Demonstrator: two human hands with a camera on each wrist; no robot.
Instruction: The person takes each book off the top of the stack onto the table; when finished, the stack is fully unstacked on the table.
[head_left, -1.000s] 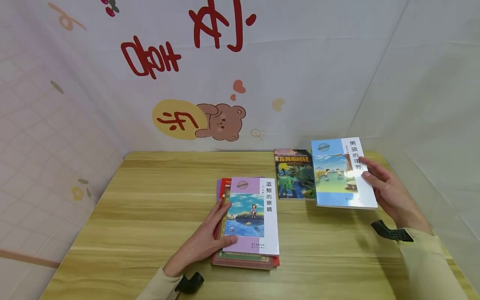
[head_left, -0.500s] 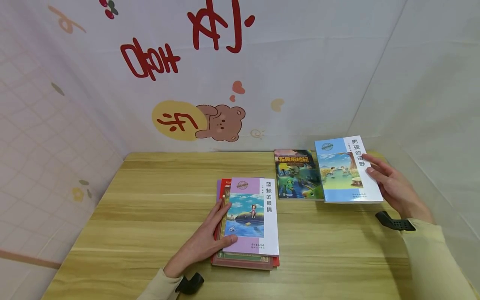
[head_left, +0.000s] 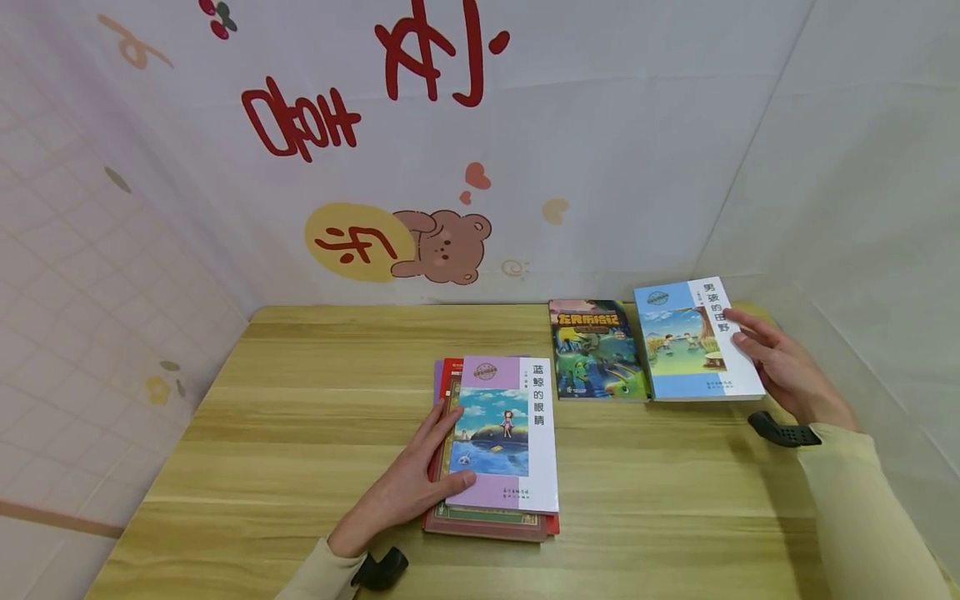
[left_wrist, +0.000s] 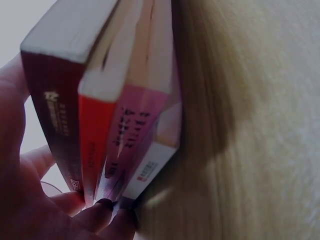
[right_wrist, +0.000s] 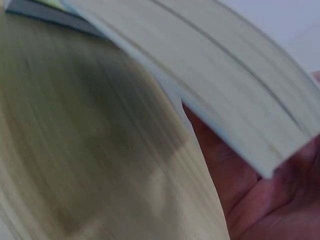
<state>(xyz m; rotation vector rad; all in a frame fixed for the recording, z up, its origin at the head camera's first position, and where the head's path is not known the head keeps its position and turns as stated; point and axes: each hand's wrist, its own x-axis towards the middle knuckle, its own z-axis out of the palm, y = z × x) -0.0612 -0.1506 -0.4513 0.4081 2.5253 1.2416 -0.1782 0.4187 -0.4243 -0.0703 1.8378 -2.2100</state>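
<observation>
My left hand [head_left: 405, 475] grips the left side of a stack of books; a lilac-and-white paperback [head_left: 498, 487] lies on top. In the left wrist view, the fingers [left_wrist: 95, 216] lie along the spines, among them a dark red spine [left_wrist: 55, 120] and a bright red spine [left_wrist: 94, 145]. At the right, my right hand [head_left: 783, 367] holds a blue-and-white paperback [head_left: 682, 342] by its right edge. Its page block [right_wrist: 210, 65] slants above the tabletop in the right wrist view. Just left of it lies a dinosaur-covered book [head_left: 600, 358].
The wooden table [head_left: 315, 433] ends at the back against a white printed cloth [head_left: 615, 150] with a bear and red characters. More pale cloth [head_left: 885, 275] hangs along the right side. The book stack stands near the table's middle front.
My right hand has carried the blue-and-white paperback slightly right and back, baring more of the dinosaur-covered book; in the last half second it shifted only a little. My left hand has stayed put.
</observation>
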